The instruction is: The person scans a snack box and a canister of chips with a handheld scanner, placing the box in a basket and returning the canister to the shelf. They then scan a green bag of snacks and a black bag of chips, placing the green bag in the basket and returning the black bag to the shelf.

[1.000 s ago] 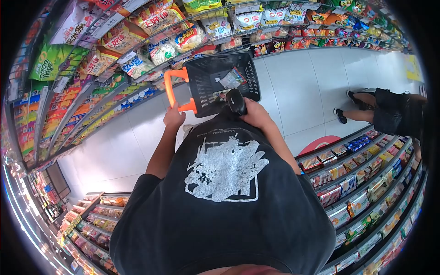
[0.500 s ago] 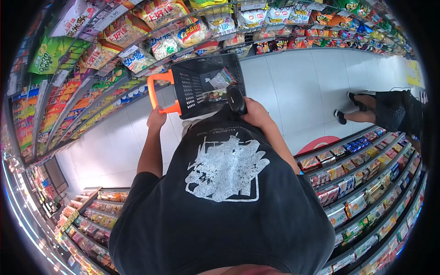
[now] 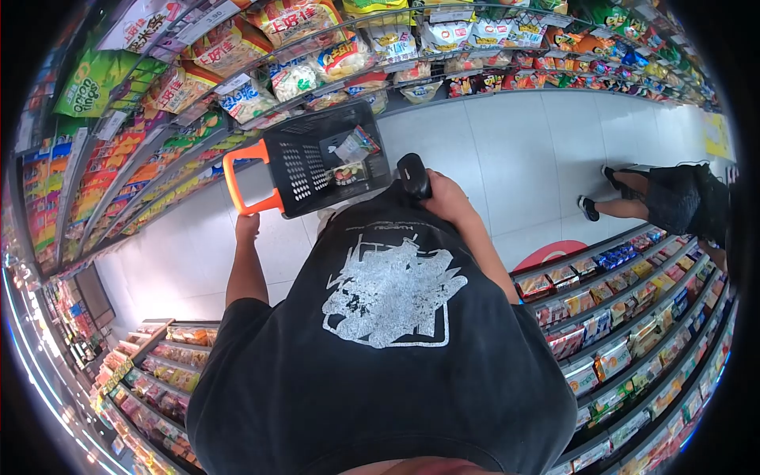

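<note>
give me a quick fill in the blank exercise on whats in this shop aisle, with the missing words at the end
The left hand is on the handle of the black perforated plastic basket, and that handle is coloured ____.
The rounded black object is held in the person's ____ hand.
The crinkled plastic packet lies ____ the basket.
The curved marking on the pale tiled floor is coloured ____.

Missing words: orange; right; inside; red
</note>
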`<state>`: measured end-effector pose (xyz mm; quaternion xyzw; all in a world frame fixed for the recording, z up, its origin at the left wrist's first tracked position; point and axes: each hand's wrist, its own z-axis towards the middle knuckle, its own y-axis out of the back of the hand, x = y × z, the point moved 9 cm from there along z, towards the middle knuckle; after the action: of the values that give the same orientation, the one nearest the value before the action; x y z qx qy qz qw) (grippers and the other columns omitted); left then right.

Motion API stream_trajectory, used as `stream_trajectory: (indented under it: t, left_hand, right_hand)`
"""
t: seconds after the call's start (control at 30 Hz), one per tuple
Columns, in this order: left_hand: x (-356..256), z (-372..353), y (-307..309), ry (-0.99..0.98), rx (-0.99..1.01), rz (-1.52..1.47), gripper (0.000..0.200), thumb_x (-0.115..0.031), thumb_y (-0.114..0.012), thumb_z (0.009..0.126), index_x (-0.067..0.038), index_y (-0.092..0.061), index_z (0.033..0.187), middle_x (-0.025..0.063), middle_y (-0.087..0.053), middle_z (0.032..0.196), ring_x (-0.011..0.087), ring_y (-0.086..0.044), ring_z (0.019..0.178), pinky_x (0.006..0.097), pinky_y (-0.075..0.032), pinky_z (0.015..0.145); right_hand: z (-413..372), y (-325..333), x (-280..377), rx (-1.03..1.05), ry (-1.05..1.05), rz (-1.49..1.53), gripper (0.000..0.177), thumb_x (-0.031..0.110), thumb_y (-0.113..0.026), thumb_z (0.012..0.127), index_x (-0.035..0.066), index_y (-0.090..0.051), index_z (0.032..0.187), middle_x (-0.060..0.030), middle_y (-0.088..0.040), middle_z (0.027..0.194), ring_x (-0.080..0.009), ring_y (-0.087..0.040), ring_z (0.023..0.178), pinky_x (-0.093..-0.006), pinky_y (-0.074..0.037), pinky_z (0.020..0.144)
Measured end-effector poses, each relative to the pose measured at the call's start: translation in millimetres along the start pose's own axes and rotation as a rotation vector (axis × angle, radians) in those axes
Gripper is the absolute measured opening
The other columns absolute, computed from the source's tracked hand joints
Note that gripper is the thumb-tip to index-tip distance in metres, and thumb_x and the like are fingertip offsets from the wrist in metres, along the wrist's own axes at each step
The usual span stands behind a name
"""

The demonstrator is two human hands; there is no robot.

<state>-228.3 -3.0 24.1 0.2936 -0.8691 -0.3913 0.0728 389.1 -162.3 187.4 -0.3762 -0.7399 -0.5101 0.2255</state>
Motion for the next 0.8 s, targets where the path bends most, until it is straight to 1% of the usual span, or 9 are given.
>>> stream_trajectory:
  t: [0.07,0.13,0.2,0.27,0.33,0.4,0.5,0.7,0.8]
  left_hand:
    - [54,10,-13,0.156,0.001,-0.151,0.027,-0.029,-0.064,0.090,-0.007,-0.062,0.105,0.0080,-0.066,0.090,0.0232,-0.069,0.075,0.0463,-0.054,0.064]
    - [79,3,-44,0.135,0.103,-0.191,0.027,-0.031,-0.066,0.092,-0.009,-0.064,0.108,0.0066,-0.067,0.094,0.0245,-0.069,0.076,0.0447,-0.054,0.067]
    - [98,-15,-83,0.083,0.229,-0.268,0.026,-0.031,-0.067,0.094,-0.010,-0.064,0.109,0.0065,-0.068,0.096,0.0248,-0.069,0.076,0.0447,-0.054,0.070]
    - [112,-34,-129,0.074,0.359,-0.237,0.032,-0.033,-0.064,0.094,-0.010,-0.066,0.116,0.0094,-0.071,0.096,0.0209,-0.068,0.072,0.0367,-0.052,0.058]
    - [92,-62,-166,-0.238,0.485,-0.025,0.031,-0.032,-0.068,0.094,-0.011,-0.066,0.117,0.0086,-0.072,0.095,0.0188,-0.068,0.074,0.0332,-0.051,0.058]
    - [87,-88,-196,-0.176,0.573,-0.086,0.031,-0.030,-0.071,0.094,-0.011,-0.067,0.118,0.0080,-0.072,0.093,0.0175,-0.067,0.075,0.0301,-0.050,0.056]
    - [70,-103,-213,-0.430,0.503,-0.074,0.033,-0.030,-0.068,0.095,-0.006,-0.068,0.117,0.0102,-0.074,0.096,0.0200,-0.069,0.076,0.0344,-0.055,0.063]
    - [44,-122,-193,-0.319,0.369,-0.275,0.034,-0.027,-0.066,0.093,-0.002,-0.067,0.116,0.0177,-0.075,0.097,0.0262,-0.073,0.088,0.0379,-0.057,0.080]
    - [10,-142,-153,-0.402,0.252,-0.237,0.035,-0.028,-0.067,0.092,-0.002,-0.067,0.117,0.0181,-0.074,0.097,0.0270,-0.073,0.091,0.0382,-0.057,0.082]
  right_hand:
    - [5,-5,-5,0.005,0.013,0.002,0.048,0.016,-0.077,0.075,0.003,-0.060,0.118,-0.0238,-0.069,0.111,-0.0431,-0.065,0.106,-0.0492,-0.053,0.092]
    - [9,-8,-5,0.015,0.026,0.000,0.047,0.016,-0.077,0.075,0.003,-0.060,0.117,-0.0240,-0.069,0.110,-0.0434,-0.065,0.106,-0.0494,-0.053,0.091]
    - [15,-7,1,0.028,0.041,-0.009,0.047,0.015,-0.077,0.074,0.003,-0.059,0.116,-0.0243,-0.069,0.109,-0.0436,-0.065,0.105,-0.0497,-0.053,0.091]
    - [20,-12,3,0.046,0.045,-0.024,0.048,0.015,-0.077,0.075,0.003,-0.060,0.118,-0.0243,-0.069,0.110,-0.0436,-0.065,0.106,-0.0495,-0.053,0.091]
    - [26,-17,5,0.066,0.050,-0.044,0.050,0.015,-0.076,0.075,0.002,-0.059,0.121,-0.0242,-0.069,0.112,-0.0437,-0.065,0.107,-0.0491,-0.053,0.092]
    - [30,-21,9,0.091,0.057,-0.072,0.053,0.015,-0.076,0.076,0.002,-0.059,0.124,-0.0240,-0.069,0.113,-0.0438,-0.065,0.108,-0.0484,-0.053,0.092]
    - [36,-18,40,0.145,0.114,-0.033,0.057,0.015,-0.076,0.076,0.002,-0.058,0.129,-0.0234,-0.069,0.115,-0.0442,-0.065,0.108,-0.0471,-0.053,0.094]
    - [51,-26,99,0.166,0.191,0.313,0.052,0.016,-0.080,0.077,0.001,-0.060,0.123,-0.0217,-0.070,0.110,-0.0416,-0.068,0.101,-0.0427,-0.054,0.088]
    - [61,-29,126,0.023,0.334,0.325,0.038,0.011,-0.083,0.081,-0.001,-0.064,0.112,-0.0120,-0.073,0.098,-0.0189,-0.070,0.088,-0.0326,-0.054,0.079]
